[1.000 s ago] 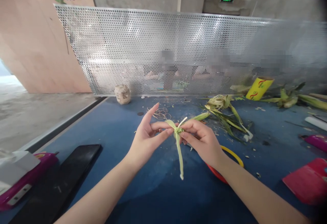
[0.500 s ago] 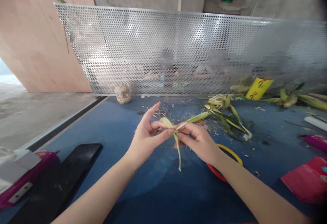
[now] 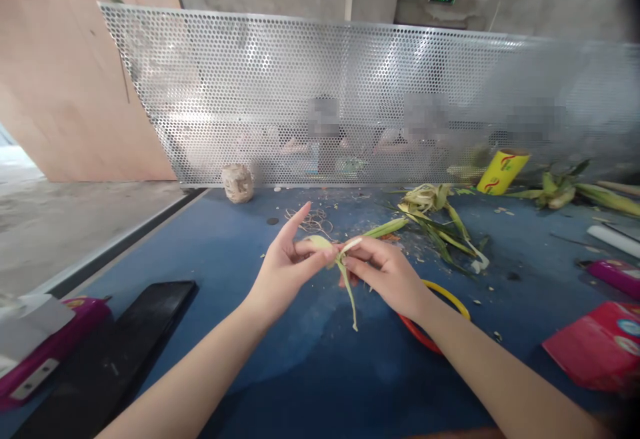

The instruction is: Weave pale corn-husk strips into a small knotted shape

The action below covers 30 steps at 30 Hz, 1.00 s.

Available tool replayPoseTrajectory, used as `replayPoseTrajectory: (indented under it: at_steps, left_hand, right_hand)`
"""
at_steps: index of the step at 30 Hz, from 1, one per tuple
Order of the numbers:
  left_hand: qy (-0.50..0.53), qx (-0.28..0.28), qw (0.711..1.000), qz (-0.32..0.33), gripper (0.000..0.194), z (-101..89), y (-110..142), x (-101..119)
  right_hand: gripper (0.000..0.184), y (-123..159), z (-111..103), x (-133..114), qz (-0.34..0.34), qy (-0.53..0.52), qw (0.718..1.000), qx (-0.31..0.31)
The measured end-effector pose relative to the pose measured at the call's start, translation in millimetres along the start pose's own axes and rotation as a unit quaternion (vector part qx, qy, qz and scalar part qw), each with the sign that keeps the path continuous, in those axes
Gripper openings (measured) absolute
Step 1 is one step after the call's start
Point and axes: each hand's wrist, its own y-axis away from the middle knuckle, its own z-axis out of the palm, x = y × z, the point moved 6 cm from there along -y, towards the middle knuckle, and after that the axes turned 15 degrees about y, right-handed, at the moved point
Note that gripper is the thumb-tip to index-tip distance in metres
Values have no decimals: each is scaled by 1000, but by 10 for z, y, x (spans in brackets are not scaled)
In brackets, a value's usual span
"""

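Observation:
Between my two hands is a pale green corn husk strip point(image 3: 349, 292), folded or knotted where the fingertips meet, its thin tail hanging down. My left hand point(image 3: 290, 252) pinches its left side between thumb and fingers, with one finger raised upward. On the right, my right hand point(image 3: 387, 269) pinches the same piece close to the fold. The exact shape of the fold is covered by my fingers. Behind my right hand lies a green husk piece point(image 3: 387, 228). A yellow and red ring point(image 3: 457, 304) rests under my right wrist.
A perforated metal screen point(image 3: 280, 92) borders the blue table point(image 3: 280, 372) at the back, people blurred behind it. Corn husks point(image 3: 430, 202), a yellow roll point(image 3: 503, 172), a twine ball point(image 3: 237, 183) and loose twine lie beyond my hands. A black phone-like slab point(image 3: 150, 319) is left; a red packet point(image 3: 595, 345), right.
The view has shifted slightly, so the scene sits a little further left. My left thumb has slid over the husk's left part, and the hanging tail has swung slightly right.

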Motion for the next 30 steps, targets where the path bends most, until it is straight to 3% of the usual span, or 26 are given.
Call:
replayPoseTrajectory:
  at_steps: [10, 20, 30]
  left_hand:
    - [-52, -18, 997, 46, 91, 10, 17, 39]
    - [-15, -13, 999, -26, 84, 26, 17, -60]
    - [-17, -32, 999, -23, 83, 57, 27, -60]
  right_hand:
    - [16, -19, 59, 41, 28, -76, 996, -37]
    - [15, -25, 33, 75, 49, -97, 994, 5]
    - [9, -6, 2, 23, 30, -68, 997, 19]
